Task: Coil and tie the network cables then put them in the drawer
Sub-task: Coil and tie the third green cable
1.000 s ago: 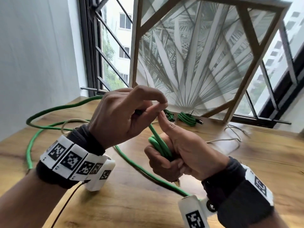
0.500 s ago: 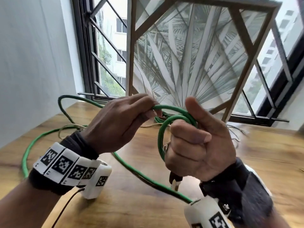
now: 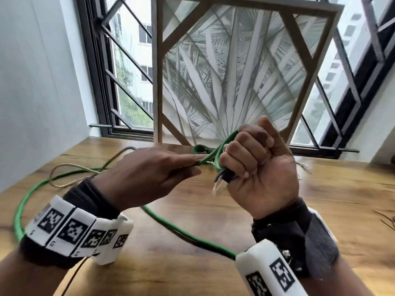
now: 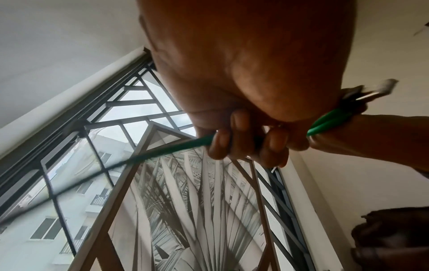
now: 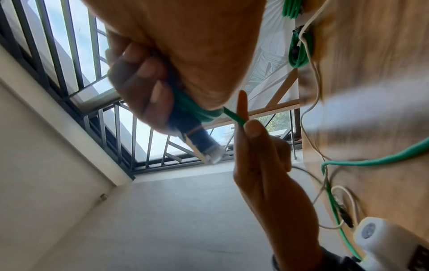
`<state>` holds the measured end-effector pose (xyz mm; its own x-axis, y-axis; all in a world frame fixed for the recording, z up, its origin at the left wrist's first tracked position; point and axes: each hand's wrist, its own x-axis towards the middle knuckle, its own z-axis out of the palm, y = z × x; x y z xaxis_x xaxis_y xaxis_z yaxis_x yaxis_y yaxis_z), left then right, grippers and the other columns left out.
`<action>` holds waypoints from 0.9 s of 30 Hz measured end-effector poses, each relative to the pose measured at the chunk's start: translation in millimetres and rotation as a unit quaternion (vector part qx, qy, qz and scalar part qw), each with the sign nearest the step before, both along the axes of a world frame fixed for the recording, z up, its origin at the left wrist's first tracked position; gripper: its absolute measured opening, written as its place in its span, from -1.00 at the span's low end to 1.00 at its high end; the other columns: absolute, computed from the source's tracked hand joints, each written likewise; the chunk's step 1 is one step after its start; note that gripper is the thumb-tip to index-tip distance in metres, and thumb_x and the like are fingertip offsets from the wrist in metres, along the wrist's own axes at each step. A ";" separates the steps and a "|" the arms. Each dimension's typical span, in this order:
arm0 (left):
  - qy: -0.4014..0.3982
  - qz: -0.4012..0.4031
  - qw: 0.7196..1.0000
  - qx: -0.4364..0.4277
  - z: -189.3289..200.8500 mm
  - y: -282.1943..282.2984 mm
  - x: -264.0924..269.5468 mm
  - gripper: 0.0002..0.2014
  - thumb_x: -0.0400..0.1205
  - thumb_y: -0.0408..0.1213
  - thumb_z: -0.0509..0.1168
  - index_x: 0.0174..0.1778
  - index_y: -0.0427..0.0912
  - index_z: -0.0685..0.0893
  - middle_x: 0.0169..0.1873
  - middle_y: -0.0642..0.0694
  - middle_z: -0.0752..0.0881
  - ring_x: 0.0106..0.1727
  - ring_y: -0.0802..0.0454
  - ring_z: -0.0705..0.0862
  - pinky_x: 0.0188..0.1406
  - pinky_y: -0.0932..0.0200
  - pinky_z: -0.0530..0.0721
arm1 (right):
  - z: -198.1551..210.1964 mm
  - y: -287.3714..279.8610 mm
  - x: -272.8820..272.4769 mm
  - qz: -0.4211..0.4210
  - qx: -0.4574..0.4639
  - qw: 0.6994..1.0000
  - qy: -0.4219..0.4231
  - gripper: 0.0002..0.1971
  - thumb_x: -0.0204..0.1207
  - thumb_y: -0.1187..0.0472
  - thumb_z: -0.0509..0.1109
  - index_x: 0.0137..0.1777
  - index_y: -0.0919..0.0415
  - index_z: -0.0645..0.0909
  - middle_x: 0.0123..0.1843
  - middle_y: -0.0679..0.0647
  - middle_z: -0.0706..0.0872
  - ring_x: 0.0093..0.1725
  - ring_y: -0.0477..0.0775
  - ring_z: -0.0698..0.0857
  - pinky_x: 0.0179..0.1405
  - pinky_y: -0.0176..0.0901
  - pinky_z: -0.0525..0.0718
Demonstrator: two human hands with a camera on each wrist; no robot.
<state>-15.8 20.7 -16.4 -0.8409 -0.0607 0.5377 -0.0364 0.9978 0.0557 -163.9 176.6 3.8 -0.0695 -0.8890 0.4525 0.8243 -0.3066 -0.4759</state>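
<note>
A long green network cable (image 3: 188, 232) trails in a wide loop over the wooden table (image 3: 342, 210). My right hand (image 3: 254, 165) is raised in a fist and grips the start of its coil (image 5: 195, 110), with the black plug (image 3: 224, 178) sticking out below the fingers. My left hand (image 3: 162, 176) pinches the cable (image 4: 176, 146) just left of the fist, fingers pointing right. Two coiled green cables (image 5: 298, 49) lie at the back of the table; only one (image 3: 201, 148) shows in the head view.
A framed palm-leaf picture (image 3: 235, 71) leans against the barred window (image 3: 128, 71) behind the table. Thin white wires (image 3: 70, 174) lie loose on the table to the left and at the right. A white wall (image 3: 38, 82) stands on the left.
My right hand has turned over, so the plug now points down from its palm side. My left hand has slid along the cable toward the fist. The cable loop on the table has shifted.
</note>
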 end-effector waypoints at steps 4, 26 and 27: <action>-0.022 -0.028 0.999 0.012 -1.7 6.1 -1.6 -0.58 0.85 0.17 0.12 0.62 0.30 0.57 0.10 0.08 0.87 -0.10 -0.01 0.79 -0.21 -0.05 0.70 | -0.5 -0.4 -8.1 -0.045 0.005 0.998 -0.052 -0.60 0.86 -0.04 -0.03 -0.27 -0.02 0.27 -0.50 -0.07 0.24 -0.50 -0.04 0.21 -0.43 -0.21 0.23; 0.054 0.065 0.996 0.009 -2.5 0.5 -1.2 -0.64 0.78 0.19 0.17 0.35 0.24 0.78 0.05 0.22 0.76 -0.28 0.22 0.55 -0.39 0.08 0.66 | 4.0 -1.4 -44.7 -0.417 -0.025 0.908 0.026 -0.64 0.84 0.00 0.09 -0.19 0.11 0.41 -0.34 0.02 0.31 -0.34 0.04 0.34 -0.25 -0.11 0.42; 0.065 0.071 0.995 0.011 -1.3 2.0 -0.7 -0.65 0.77 0.19 0.18 0.31 0.23 0.79 0.01 0.25 0.72 -0.30 0.19 0.51 -0.40 0.11 0.61 | 4.6 -2.5 -44.0 -0.431 -0.024 0.901 0.038 -0.65 0.84 0.00 0.10 -0.19 0.11 0.41 -0.33 0.02 0.31 -0.34 0.04 0.35 -0.25 -0.12 0.43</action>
